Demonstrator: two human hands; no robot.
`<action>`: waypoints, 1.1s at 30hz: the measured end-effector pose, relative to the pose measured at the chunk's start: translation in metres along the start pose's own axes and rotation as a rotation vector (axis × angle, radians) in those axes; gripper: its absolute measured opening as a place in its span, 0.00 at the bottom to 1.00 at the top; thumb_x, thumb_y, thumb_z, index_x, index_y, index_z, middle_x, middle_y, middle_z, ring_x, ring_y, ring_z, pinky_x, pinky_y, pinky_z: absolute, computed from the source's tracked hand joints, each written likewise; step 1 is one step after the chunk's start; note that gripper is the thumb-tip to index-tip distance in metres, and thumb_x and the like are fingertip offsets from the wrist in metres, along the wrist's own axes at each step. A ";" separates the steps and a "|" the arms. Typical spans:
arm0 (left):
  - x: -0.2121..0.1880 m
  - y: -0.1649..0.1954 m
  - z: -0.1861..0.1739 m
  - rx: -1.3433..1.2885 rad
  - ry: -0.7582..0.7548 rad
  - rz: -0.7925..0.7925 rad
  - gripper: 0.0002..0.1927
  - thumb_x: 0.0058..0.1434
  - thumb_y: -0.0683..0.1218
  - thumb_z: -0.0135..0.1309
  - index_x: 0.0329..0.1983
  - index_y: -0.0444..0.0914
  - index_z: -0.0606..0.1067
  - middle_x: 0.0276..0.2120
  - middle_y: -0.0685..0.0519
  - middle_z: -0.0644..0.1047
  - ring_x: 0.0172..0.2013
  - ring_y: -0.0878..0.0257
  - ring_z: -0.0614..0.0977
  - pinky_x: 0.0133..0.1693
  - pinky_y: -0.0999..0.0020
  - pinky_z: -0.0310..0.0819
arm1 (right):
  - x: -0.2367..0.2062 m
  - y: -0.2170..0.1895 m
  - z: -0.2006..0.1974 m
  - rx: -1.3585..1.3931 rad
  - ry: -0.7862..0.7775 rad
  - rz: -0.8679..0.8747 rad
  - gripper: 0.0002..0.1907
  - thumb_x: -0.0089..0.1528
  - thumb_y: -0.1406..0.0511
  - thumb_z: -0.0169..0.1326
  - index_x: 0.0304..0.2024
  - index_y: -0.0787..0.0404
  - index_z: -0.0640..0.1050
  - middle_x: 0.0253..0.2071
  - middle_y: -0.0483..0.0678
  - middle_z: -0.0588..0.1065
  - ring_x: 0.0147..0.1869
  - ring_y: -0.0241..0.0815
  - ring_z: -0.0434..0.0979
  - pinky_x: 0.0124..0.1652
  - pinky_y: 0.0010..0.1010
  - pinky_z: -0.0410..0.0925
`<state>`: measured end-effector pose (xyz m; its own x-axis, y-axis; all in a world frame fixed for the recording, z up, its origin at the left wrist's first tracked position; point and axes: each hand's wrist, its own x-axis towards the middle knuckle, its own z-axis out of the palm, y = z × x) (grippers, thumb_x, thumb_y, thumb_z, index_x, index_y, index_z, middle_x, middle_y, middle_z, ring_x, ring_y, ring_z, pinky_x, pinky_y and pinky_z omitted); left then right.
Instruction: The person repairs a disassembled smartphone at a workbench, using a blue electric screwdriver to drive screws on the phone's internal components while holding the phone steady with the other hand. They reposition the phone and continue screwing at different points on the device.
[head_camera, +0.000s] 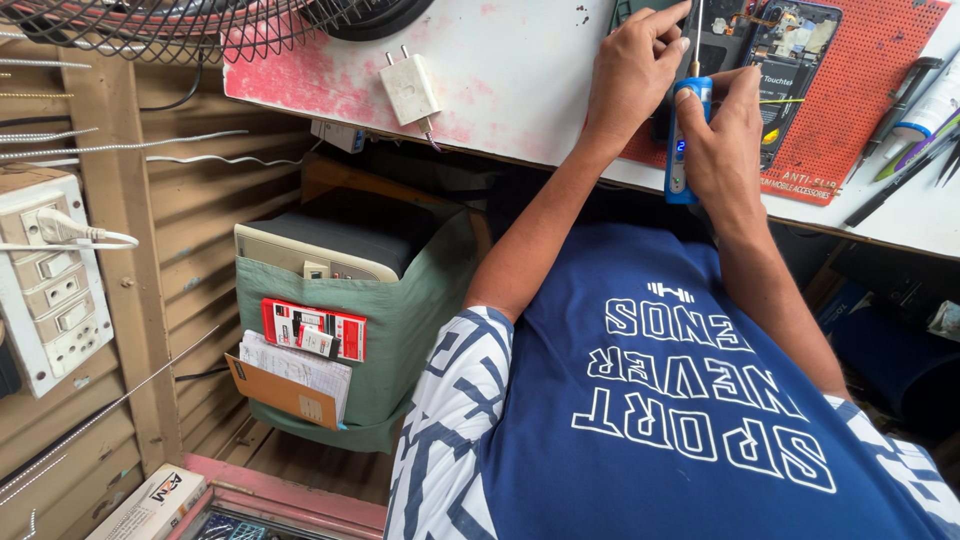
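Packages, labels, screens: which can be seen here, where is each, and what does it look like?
Tool display: small blue-lit screen on the blue tool in the right hand.
Red pack: flat rectangle in the green cover's pocket.
White box: long carton, bottom left.
Red mat: dotted sheet with a printed white edge, on the bench.

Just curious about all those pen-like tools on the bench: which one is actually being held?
The blue tool with the small lit display, gripped in the right hand. The dark pens lie untouched at the bench's right edge.
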<state>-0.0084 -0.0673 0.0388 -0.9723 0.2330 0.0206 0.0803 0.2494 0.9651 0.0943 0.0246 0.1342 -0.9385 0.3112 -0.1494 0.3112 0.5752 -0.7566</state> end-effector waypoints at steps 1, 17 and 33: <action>0.000 0.000 0.000 0.004 -0.001 -0.006 0.17 0.60 0.41 0.61 0.54 0.40 0.80 0.32 0.59 0.83 0.30 0.69 0.87 0.37 0.73 0.85 | -0.001 -0.001 0.000 -0.002 -0.001 0.015 0.17 0.76 0.62 0.55 0.53 0.70 0.66 0.48 0.57 0.72 0.50 0.46 0.75 0.50 0.39 0.70; -0.058 0.079 -0.048 -0.473 -0.271 -0.161 0.17 0.73 0.52 0.53 0.54 0.37 0.81 0.36 0.54 0.84 0.38 0.69 0.83 0.39 0.75 0.79 | -0.080 -0.035 -0.035 1.000 -0.275 0.314 0.16 0.70 0.66 0.48 0.56 0.62 0.61 0.51 0.53 0.70 0.52 0.45 0.79 0.55 0.43 0.76; -0.098 0.140 -0.050 -0.407 -0.433 -0.193 0.12 0.71 0.47 0.57 0.46 0.34 0.83 0.34 0.54 0.80 0.34 0.71 0.81 0.36 0.76 0.77 | -0.050 -0.015 -0.061 1.351 -0.004 0.148 0.03 0.73 0.73 0.53 0.46 0.69 0.77 0.45 0.53 0.77 0.43 0.36 0.77 0.47 0.26 0.72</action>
<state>0.0867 -0.1022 0.1854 -0.7767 0.6008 -0.1892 -0.2607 -0.0331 0.9649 0.1457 0.0465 0.1919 -0.9106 0.3011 -0.2833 0.0227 -0.6479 -0.7614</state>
